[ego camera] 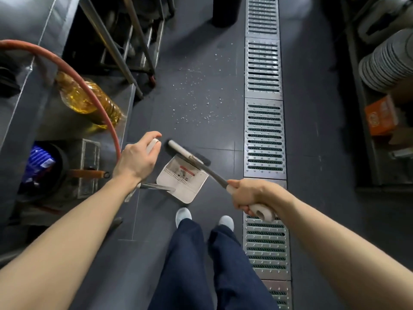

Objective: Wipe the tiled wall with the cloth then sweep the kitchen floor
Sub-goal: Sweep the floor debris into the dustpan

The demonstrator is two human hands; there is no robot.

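My right hand (251, 195) grips the white handle of a broom (205, 167); its grey shaft slants up-left to a black-bristled head lying over the dustpan. My left hand (137, 159) is closed around the white top of the dustpan handle. The white dustpan (181, 182) rests on the dark floor (201, 63) just ahead of my feet. Small white crumbs (196, 97) are scattered on the floor beyond the dustpan. No cloth or tiled wall is in view.
A metal drain grate (264, 135) runs along the floor on the right. On the left stand a steel counter, an oil bottle (89, 99), a red hose (93, 92) and a bin (44, 164). Shelves with stacked plates (386, 61) and an orange box (381, 116) are at right.
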